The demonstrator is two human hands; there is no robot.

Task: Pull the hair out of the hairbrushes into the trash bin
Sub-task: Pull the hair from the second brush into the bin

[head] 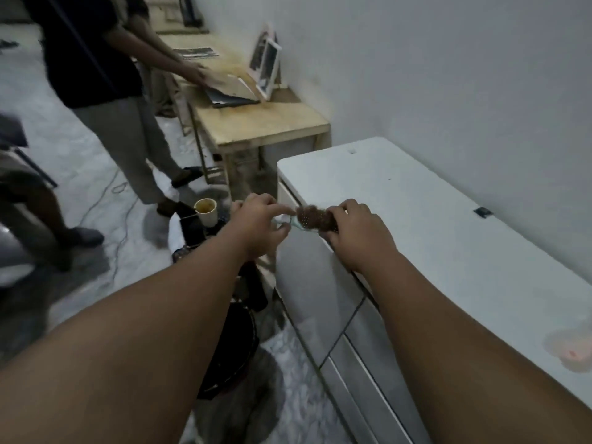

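1. Head view. Both arms are stretched forward over the corner of a white worktop (416,200). The hairbrush (312,219) is held in the air between the two hands, just at the worktop's near edge and not resting on it.
2. Right hand (358,232): grip wrapped round the far end of the hairbrush, fingers curled over the top, thumb side underneath. Left hand (259,225): grip pinched together at the other end, on the pale, clear-greenish part that may be the handle or the frame; I cannot tell whether strands are caught in the pinch.
3. Progress, as a judgement: the bristle face carries a thick brown mat of hair (315,214), so this brush looks hardly cleaned, if at all. The pulling is at or near its start.
4. Trash bin (230,344): a dark round container on the floor below the left forearm, beside the worktop, is my best guess. Its inside is too dark to show any hair.
5. Left to do: strip the mat and drop it down into the bin. No other hairbrushes show.
6. Hard to read: a pinkish object (571,349) at the worktop's near right is blurred. A paper cup (206,211) stands on dark clutter beyond the left hand. A bystander (105,91) stands at a wooden table (262,123) further off.
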